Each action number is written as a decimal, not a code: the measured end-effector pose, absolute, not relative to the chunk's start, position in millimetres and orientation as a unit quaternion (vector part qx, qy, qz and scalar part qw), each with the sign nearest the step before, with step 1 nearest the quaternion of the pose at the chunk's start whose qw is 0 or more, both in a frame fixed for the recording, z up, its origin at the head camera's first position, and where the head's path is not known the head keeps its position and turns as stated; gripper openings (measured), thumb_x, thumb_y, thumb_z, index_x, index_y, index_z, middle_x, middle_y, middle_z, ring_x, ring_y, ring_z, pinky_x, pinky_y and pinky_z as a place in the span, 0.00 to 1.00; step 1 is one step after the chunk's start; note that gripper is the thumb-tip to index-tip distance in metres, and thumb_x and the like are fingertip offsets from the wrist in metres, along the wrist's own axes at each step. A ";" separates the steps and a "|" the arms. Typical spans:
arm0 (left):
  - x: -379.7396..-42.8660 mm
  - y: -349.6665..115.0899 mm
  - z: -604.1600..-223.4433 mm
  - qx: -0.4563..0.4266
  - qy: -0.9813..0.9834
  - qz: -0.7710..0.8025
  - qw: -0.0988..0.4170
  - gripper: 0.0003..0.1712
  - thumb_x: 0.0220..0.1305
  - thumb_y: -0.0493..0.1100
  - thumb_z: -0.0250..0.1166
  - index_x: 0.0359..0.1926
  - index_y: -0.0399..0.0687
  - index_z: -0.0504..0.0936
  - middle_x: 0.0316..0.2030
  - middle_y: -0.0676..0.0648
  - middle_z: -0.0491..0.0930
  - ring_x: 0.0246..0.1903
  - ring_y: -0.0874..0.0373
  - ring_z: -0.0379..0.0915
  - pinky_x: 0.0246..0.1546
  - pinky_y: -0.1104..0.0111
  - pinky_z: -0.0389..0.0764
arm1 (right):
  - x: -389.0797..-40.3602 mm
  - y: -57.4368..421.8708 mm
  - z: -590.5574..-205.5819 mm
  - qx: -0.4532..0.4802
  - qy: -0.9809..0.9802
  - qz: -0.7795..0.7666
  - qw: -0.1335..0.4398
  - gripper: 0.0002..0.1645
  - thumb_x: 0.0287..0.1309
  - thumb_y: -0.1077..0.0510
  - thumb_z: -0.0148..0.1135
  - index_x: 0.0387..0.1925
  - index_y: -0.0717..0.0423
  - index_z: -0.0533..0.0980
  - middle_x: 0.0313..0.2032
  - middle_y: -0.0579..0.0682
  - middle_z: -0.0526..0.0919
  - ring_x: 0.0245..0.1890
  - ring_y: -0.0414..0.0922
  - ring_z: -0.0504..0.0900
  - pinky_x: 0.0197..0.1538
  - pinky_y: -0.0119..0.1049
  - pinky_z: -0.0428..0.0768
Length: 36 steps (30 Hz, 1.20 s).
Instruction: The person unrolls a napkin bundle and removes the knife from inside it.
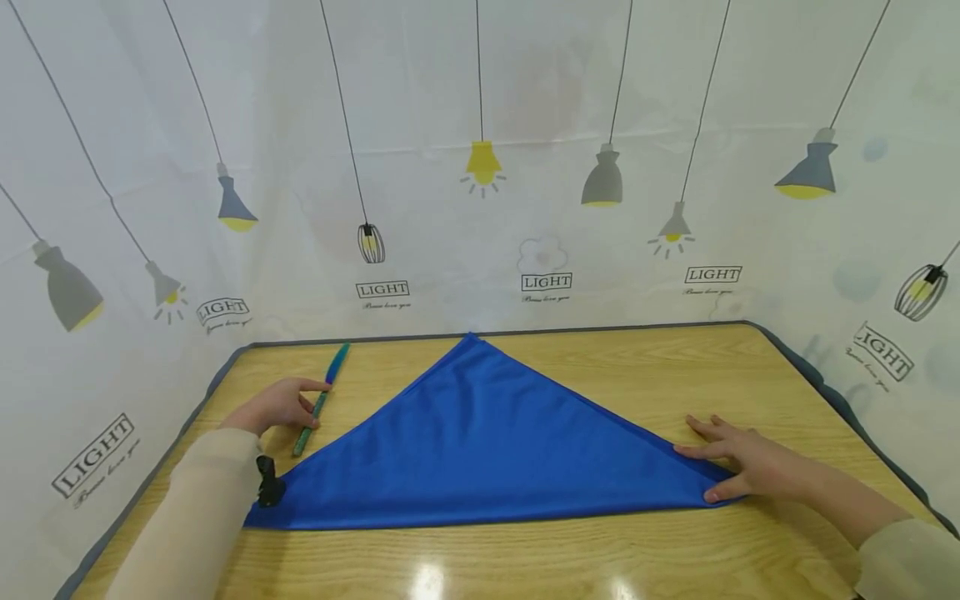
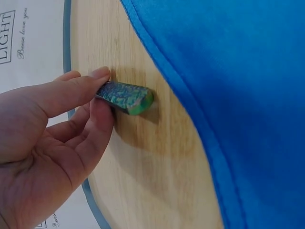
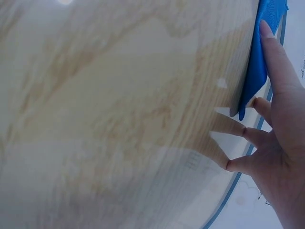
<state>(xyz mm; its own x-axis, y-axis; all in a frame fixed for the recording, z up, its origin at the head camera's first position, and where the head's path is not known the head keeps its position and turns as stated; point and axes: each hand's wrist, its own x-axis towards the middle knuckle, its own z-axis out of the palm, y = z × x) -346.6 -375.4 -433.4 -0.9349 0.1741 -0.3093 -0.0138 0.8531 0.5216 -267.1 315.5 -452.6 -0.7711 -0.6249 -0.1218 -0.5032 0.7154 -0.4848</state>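
A blue cloth [image 1: 480,450], folded into a triangle, lies on the wooden table with its peak pointing to the far edge. To its left is a knife [image 1: 336,364] with a blue-green blade and a speckled green handle [image 2: 125,97]. My left hand [image 1: 281,403] pinches that handle between thumb and fingers, the blade pointing away from me. At the cloth's right corner, my right hand [image 1: 765,467] rests with fingers spread. Its thumb [image 3: 267,31] lies on the cloth near the folded edge, while the other fingertips reach past the corner in the right wrist view.
The wooden table [image 1: 360,567] has a dark blue-grey border [image 1: 600,329]. White sheeting [image 1: 450,208] printed with hanging lamps and "LIGHT" labels surrounds it at the back and sides. A small black object [image 1: 268,482] sits at my left wrist, over the cloth's left corner.
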 end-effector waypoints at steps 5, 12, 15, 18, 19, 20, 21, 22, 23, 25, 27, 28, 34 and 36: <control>-348.5 -374.8 -434.5 0.045 0.947 0.263 0.179 0.38 0.52 0.29 0.72 0.65 0.31 0.69 0.40 0.37 0.80 0.37 0.50 0.78 0.38 0.60 0.80 | -266.1 314.5 -452.5 -0.307 0.914 -0.222 0.143 0.43 0.48 0.37 0.69 0.64 0.50 0.73 0.68 0.74 0.54 0.64 0.80 0.44 0.49 0.82 0.45; -346.4 -372.4 -432.5 0.039 0.947 0.260 0.184 0.37 0.52 0.28 0.71 0.64 0.31 0.69 0.36 0.41 0.79 0.31 0.54 0.75 0.34 0.64 0.78 | -266.2 313.5 -452.9 -0.303 0.913 -0.227 0.150 0.43 0.48 0.37 0.69 0.65 0.50 0.73 0.68 0.74 0.53 0.65 0.80 0.43 0.49 0.82 0.45; -345.2 -371.5 -432.2 0.038 0.949 0.255 0.183 0.37 0.52 0.28 0.71 0.64 0.31 0.69 0.36 0.41 0.79 0.31 0.54 0.74 0.34 0.64 0.78 | -266.4 313.4 -452.3 -0.302 0.914 -0.226 0.149 0.44 0.48 0.36 0.69 0.65 0.49 0.73 0.69 0.74 0.53 0.65 0.80 0.43 0.49 0.82 0.44; -344.4 -371.6 -432.6 0.044 0.951 0.249 0.178 0.37 0.53 0.29 0.71 0.64 0.30 0.69 0.37 0.40 0.79 0.33 0.53 0.74 0.35 0.63 0.78 | -266.0 313.0 -451.6 -0.304 0.914 -0.224 0.147 0.44 0.48 0.36 0.68 0.65 0.49 0.73 0.68 0.74 0.54 0.64 0.80 0.44 0.49 0.82 0.45; -344.2 -371.6 -432.7 0.045 0.951 0.248 0.177 0.36 0.53 0.29 0.71 0.64 0.29 0.69 0.37 0.40 0.79 0.33 0.52 0.74 0.35 0.62 0.79 | -265.8 312.7 -451.3 -0.303 0.915 -0.224 0.147 0.44 0.48 0.35 0.68 0.65 0.49 0.73 0.69 0.74 0.54 0.64 0.80 0.44 0.49 0.82 0.45; -344.5 -371.9 -433.3 0.047 0.951 0.249 0.175 0.36 0.53 0.29 0.71 0.64 0.29 0.69 0.37 0.40 0.79 0.34 0.52 0.74 0.35 0.62 0.79 | -265.8 312.5 -451.3 -0.303 0.915 -0.224 0.148 0.44 0.48 0.35 0.68 0.65 0.49 0.73 0.69 0.74 0.53 0.65 0.80 0.43 0.49 0.82 0.45; -345.2 -372.5 -434.6 0.046 0.952 0.250 0.174 0.36 0.53 0.29 0.71 0.64 0.29 0.69 0.37 0.40 0.79 0.33 0.52 0.74 0.35 0.63 0.79 | -265.8 312.5 -451.3 -0.302 0.915 -0.224 0.148 0.44 0.48 0.35 0.68 0.65 0.49 0.73 0.69 0.74 0.53 0.65 0.80 0.43 0.49 0.82 0.45; -345.3 -372.6 -435.1 0.045 0.951 0.251 0.173 0.36 0.53 0.29 0.71 0.64 0.29 0.69 0.37 0.40 0.79 0.33 0.53 0.74 0.35 0.63 0.79 | -265.8 312.7 -451.6 -0.301 0.915 -0.224 0.148 0.44 0.48 0.35 0.68 0.65 0.49 0.73 0.69 0.73 0.53 0.65 0.80 0.43 0.50 0.82 0.45; -345.1 -372.7 -435.2 0.046 0.951 0.252 0.171 0.36 0.53 0.29 0.71 0.64 0.29 0.69 0.37 0.39 0.79 0.33 0.52 0.75 0.35 0.63 0.79 | -265.9 312.8 -452.0 -0.300 0.915 -0.226 0.149 0.44 0.48 0.35 0.68 0.65 0.50 0.73 0.69 0.73 0.53 0.65 0.80 0.43 0.50 0.82 0.44; -345.2 -372.9 -435.9 0.042 0.951 0.254 0.170 0.36 0.53 0.29 0.71 0.63 0.29 0.69 0.37 0.39 0.79 0.33 0.53 0.75 0.34 0.63 0.79 | -266.3 313.2 -452.8 -0.299 0.915 -0.225 0.150 0.44 0.48 0.35 0.68 0.65 0.50 0.73 0.69 0.73 0.53 0.65 0.80 0.43 0.50 0.82 0.44; -344.7 -372.8 -436.2 0.039 0.951 0.255 0.169 0.36 0.53 0.29 0.71 0.63 0.29 0.70 0.38 0.39 0.79 0.33 0.53 0.75 0.34 0.63 0.79 | -266.5 313.6 -453.6 -0.300 0.915 -0.225 0.149 0.44 0.48 0.36 0.68 0.65 0.50 0.73 0.69 0.73 0.53 0.65 0.80 0.43 0.50 0.82 0.44; -343.9 -372.0 -435.5 0.036 0.952 0.255 0.168 0.35 0.53 0.29 0.71 0.63 0.29 0.70 0.38 0.39 0.79 0.33 0.52 0.75 0.35 0.63 0.79 | -266.6 313.6 -453.9 -0.300 0.915 -0.223 0.149 0.44 0.48 0.35 0.68 0.65 0.50 0.73 0.69 0.73 0.53 0.65 0.79 0.43 0.50 0.82 0.43; -341.2 -369.9 -435.4 0.020 0.953 0.256 0.164 0.34 0.53 0.28 0.70 0.62 0.29 0.71 0.38 0.38 0.78 0.34 0.51 0.76 0.35 0.62 0.80 | -267.7 313.4 -454.8 -0.298 0.917 -0.218 0.151 0.44 0.48 0.35 0.68 0.65 0.51 0.73 0.69 0.73 0.53 0.65 0.79 0.43 0.50 0.82 0.44; -339.8 -369.5 -435.5 0.018 0.953 0.255 0.161 0.34 0.53 0.28 0.70 0.62 0.29 0.71 0.39 0.37 0.79 0.35 0.50 0.77 0.36 0.61 0.80 | -268.4 313.5 -455.2 -0.295 0.918 -0.216 0.152 0.44 0.48 0.36 0.69 0.65 0.51 0.73 0.69 0.73 0.53 0.65 0.79 0.42 0.51 0.81 0.45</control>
<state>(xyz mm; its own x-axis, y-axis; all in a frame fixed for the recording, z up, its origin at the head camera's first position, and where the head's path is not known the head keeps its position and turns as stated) -339.8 -369.5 -435.5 -0.9478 0.1159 -0.2971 -0.0482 0.8690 0.4925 -268.4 313.5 -455.2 -0.7792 -0.6082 -0.1515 -0.4770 0.7322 -0.4862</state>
